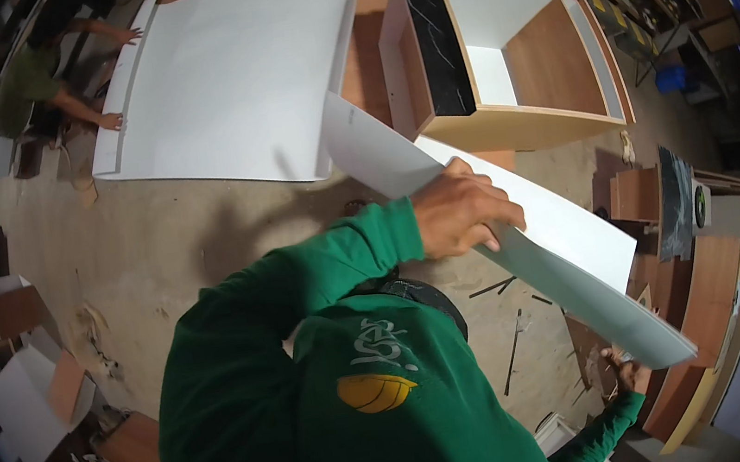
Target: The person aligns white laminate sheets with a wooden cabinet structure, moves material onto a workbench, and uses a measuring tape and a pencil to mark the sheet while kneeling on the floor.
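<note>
A long white panel [585, 301] slants across in front of me, from the far middle down to the near right. My left hand [465, 209] is closed over its upper edge near the middle, thumb and fingers on opposite sides. Just behind that edge lies a second bright white face [565, 219]; whether it is a separate board I cannot tell. At the near right end, my right hand [632, 372] grips the panel low by its corner, its fingers partly hidden. The panel's far end reaches close to a large white sheet [220, 82].
A co-worker [37, 83] at the far left has both hands on the large sheet's edge. An open wooden cabinet [533, 121] with a black marbled strip stands beyond the panel. Dark thin rods [513, 352] lie on the floor. Wooden boards [696, 328] stand at right.
</note>
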{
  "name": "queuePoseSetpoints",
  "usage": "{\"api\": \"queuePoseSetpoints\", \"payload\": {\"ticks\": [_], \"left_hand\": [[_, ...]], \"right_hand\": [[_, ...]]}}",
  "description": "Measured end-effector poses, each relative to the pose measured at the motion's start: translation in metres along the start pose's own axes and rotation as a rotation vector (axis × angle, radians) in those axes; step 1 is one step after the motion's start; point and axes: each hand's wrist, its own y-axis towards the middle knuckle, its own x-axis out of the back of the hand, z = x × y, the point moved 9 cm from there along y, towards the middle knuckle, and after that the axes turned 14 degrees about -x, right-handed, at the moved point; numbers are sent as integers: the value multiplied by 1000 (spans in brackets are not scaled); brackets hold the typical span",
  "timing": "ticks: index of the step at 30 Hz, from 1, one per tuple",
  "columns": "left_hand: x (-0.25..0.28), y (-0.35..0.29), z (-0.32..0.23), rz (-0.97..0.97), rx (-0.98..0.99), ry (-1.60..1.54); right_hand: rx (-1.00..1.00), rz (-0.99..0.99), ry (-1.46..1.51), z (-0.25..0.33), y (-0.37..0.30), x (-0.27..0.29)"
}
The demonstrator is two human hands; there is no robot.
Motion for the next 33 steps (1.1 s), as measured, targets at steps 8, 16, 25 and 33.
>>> {"api": "queuePoseSetpoints", "payload": {"ticks": [8, 16, 25, 33], "left_hand": [[105, -67, 61, -179, 60, 181], [212, -152, 207, -358, 338, 261], [178, -225, 375, -410, 594, -128], [110, -253, 458, -576, 656, -275]], "right_hand": [[277, 514, -473, 119, 15, -127], [594, 438, -318, 343, -6, -256], [428, 657, -396, 415, 46, -379], [-67, 825, -706, 350, 88, -443]]}}
